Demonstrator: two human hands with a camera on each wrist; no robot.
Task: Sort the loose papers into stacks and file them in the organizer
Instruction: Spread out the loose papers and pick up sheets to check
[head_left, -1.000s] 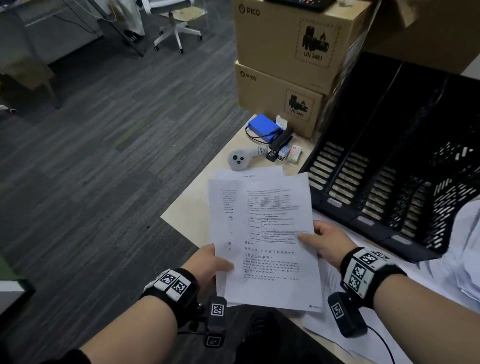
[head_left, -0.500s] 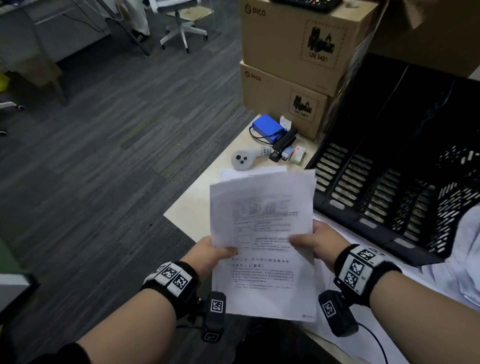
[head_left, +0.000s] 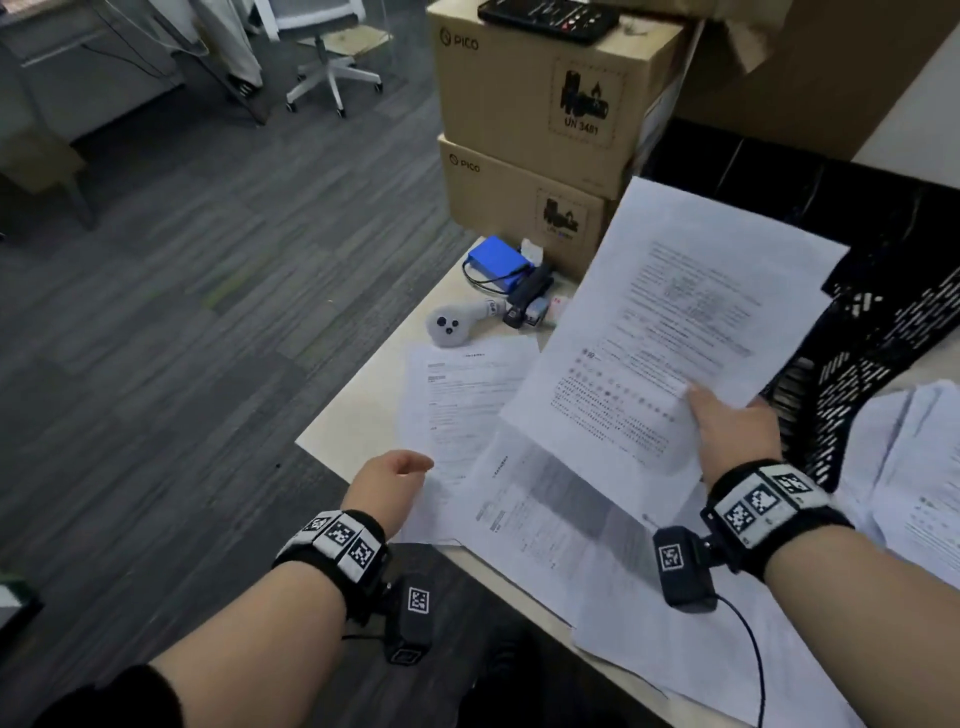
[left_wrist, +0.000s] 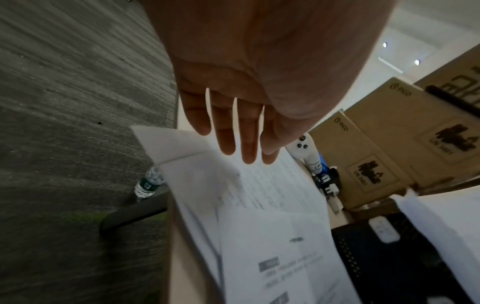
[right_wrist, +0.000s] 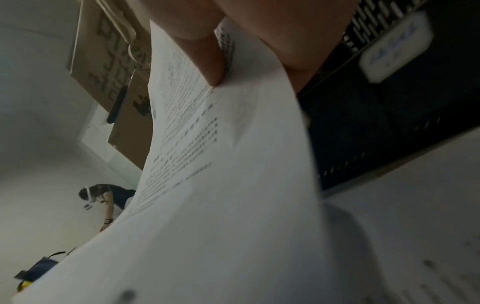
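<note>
A right hand (head_left: 727, 436) pinches printed sheets (head_left: 670, 332) toward the black organizer (head_left: 852, 332); the left hand (head_left: 387, 480) hangs relaxed, empty. Loose papers (head_left: 462, 395) remain unsorted.

An office — swivel chair (head_left: 332, 57) on grey carpet (head_left: 171, 291), desk (head_left: 363, 410), stacked cartons (head_left: 524, 104).

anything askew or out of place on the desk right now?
Yes. The loose papers lie fanned at mixed angles, and several hang over the desk's front edge. The right hand holds one sheet tilted in front of the black organizer. A water bottle lies on the floor.
</note>
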